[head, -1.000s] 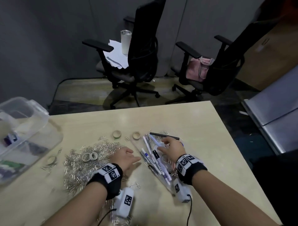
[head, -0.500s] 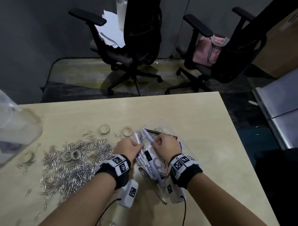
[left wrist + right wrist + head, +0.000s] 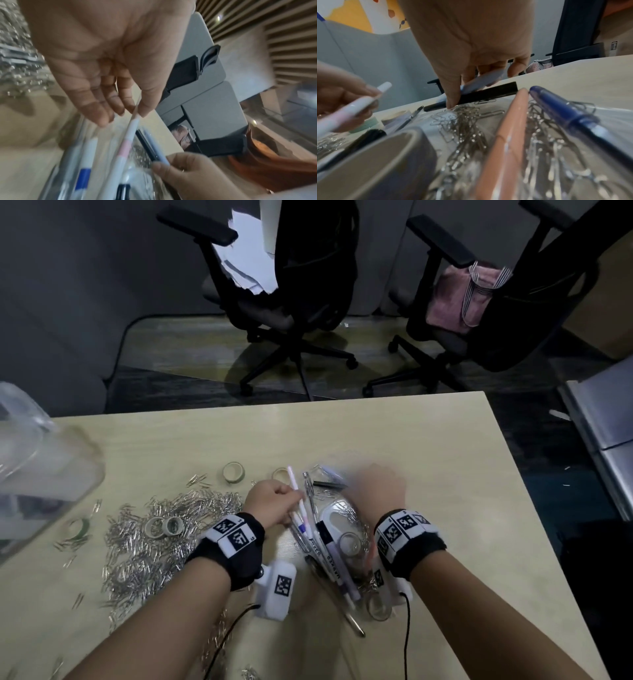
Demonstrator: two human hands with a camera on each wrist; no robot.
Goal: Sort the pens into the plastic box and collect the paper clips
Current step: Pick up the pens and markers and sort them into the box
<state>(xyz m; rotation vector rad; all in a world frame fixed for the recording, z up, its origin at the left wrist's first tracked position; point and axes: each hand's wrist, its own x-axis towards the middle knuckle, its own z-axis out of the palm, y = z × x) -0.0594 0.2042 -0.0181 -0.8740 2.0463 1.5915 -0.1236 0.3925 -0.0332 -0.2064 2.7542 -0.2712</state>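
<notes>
Several pens [image 3: 329, 553] lie on a crumpled clear plastic sleeve [image 3: 342, 508] mid-table, mixed with paper clips [image 3: 462, 128]. My left hand [image 3: 287, 501] pinches a white-and-pink pen [image 3: 130, 129] between thumb and fingers, its tip pointing away from me. My right hand [image 3: 471, 83], blurred in the head view [image 3: 373, 487], grips a pale blue pen [image 3: 484, 79] just above a black pen [image 3: 479, 93]. A big heap of paper clips [image 3: 154, 539] spreads left of my left wrist. The clear plastic box [image 3: 37, 470] stands at the table's left edge.
Small tape rolls [image 3: 234, 472] sit among and beyond the clips, one more [image 3: 378, 607] by my right wrist. An orange pen [image 3: 508, 135] and a dark blue pen [image 3: 563, 112] lie under my right wrist. Two office chairs [image 3: 308, 285] stand past the table's far edge.
My left hand has closed on the white-and-pink pen and raised it. My right hand has shifted right with the pale blue pen. The head view has tipped down and left.
</notes>
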